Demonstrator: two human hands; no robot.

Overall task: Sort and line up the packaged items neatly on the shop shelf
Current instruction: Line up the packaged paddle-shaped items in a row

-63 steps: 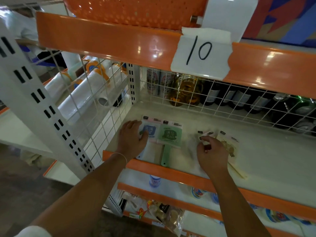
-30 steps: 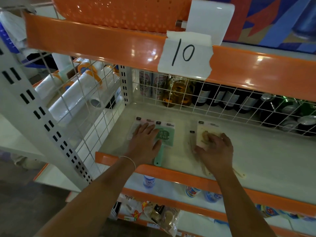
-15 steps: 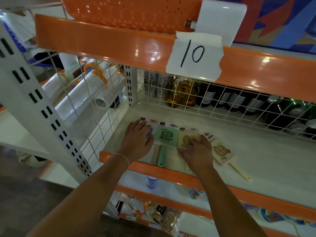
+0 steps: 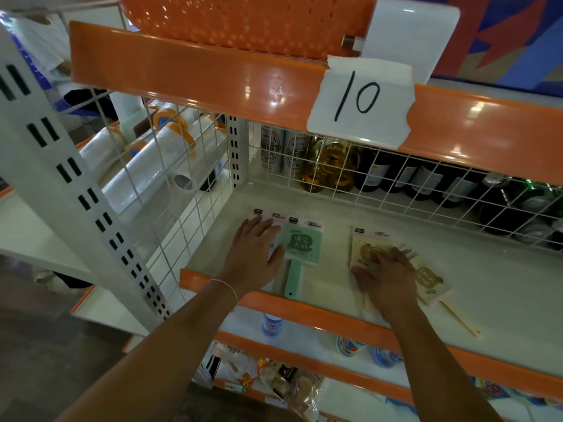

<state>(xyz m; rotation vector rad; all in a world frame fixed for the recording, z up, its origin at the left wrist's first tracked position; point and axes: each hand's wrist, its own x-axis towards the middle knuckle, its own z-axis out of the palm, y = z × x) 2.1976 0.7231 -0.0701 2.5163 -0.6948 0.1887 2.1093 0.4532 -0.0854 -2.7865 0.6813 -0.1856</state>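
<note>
Several packaged hand mirrors lie flat on the cream shelf [image 4: 396,208]. A green mirror pack [image 4: 301,248] sits left of centre, its handle toward the front edge. My left hand [image 4: 254,251] rests flat, fingers spread, on a pink-topped pack [image 4: 265,213] beside it. My right hand [image 4: 385,272] presses flat on a beige pack [image 4: 365,245]. Another beige pack [image 4: 431,283] lies tilted to the right of that hand, its thin handle pointing to the front right.
A wire grid [image 4: 426,190] backs the shelf, with cans and dark bottles [image 4: 377,172] behind it. A wire side panel [image 4: 189,184] stands at the left, plastic rolls beyond it. An orange upper shelf edge carries a paper label "10" [image 4: 359,99].
My right hand has slid the beige pack to the right, away from the green pack, leaving a gap between them. My left hand stays on the pink-topped pack.
</note>
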